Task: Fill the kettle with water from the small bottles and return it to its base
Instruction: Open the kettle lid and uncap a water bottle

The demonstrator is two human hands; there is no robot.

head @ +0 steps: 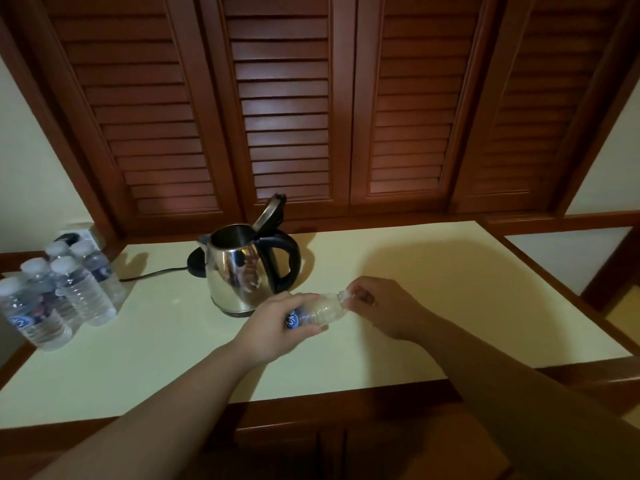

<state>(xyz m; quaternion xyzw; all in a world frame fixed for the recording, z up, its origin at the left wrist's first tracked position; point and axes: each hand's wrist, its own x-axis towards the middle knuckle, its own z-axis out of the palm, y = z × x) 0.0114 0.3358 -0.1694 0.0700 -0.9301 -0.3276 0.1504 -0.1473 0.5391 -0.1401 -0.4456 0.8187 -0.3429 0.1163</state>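
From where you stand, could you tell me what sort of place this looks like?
Probably a hotel room's tea corner: an electric kettle on a built-in counter, a cluster of small water bottles, and louvred wooden shutters behind.

Both arms extended; left hand (pixel 273 322) and right hand (pixel 384 306) apparently gripping.

Bench (pixel 433 271), cream top: my left hand (pixel 277 327) gripped a small bottle (pixel 320 311) held sideways; my right hand (pixel 377 306) pinched its cap end. Steel kettle (pixel 235 275), lid (pixel 268 212) raised, stood just behind, off its base (pixel 195 266). Six capped bottles (pixel 59 292) clustered at the left edge.
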